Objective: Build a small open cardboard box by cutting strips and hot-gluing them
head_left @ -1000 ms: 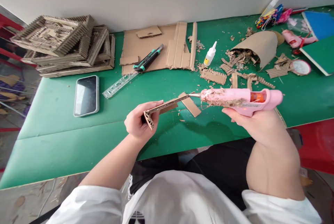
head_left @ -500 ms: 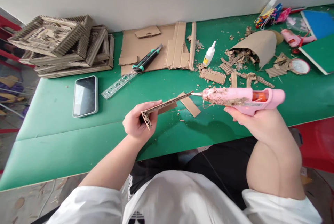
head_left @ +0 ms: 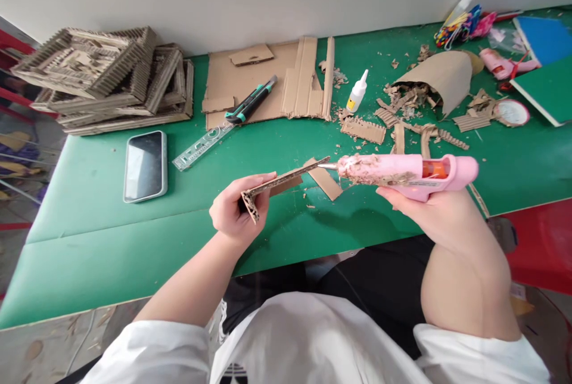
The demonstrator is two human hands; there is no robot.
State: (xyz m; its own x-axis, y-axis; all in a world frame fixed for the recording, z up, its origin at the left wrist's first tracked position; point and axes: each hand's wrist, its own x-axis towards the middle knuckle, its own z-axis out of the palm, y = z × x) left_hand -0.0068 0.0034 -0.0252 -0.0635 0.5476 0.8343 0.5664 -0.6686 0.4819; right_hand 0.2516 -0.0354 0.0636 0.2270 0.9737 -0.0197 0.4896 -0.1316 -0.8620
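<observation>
My left hand (head_left: 236, 208) is closed around a folded cardboard piece (head_left: 286, 180), held edge-up above the table with its corrugated rim facing me. In my right hand (head_left: 429, 211) is a pink hot glue gun (head_left: 384, 168), its barrel crusted with glue and cardboard scraps. The metal nozzle is at the far right end of the cardboard's edge. Beneath them a loose cardboard strip (head_left: 325, 179) lies on the green table (head_left: 187, 265). The fingers on the trigger side are partly hidden by the gun.
At the back left are stacked corrugated cardboard frames (head_left: 107, 86), with a phone (head_left: 145, 166) in front. A utility knife (head_left: 252, 101) rests across a clear ruler (head_left: 203, 146) and a cardboard sheet (head_left: 268, 83). A small glue bottle (head_left: 357, 93) stands near scattered scraps and a curved cardboard piece (head_left: 442, 77).
The glue gun in my right hand has shifted left and slightly down, its nozzle moving a short way along the cardboard edge. My left hand holds nearly still.
</observation>
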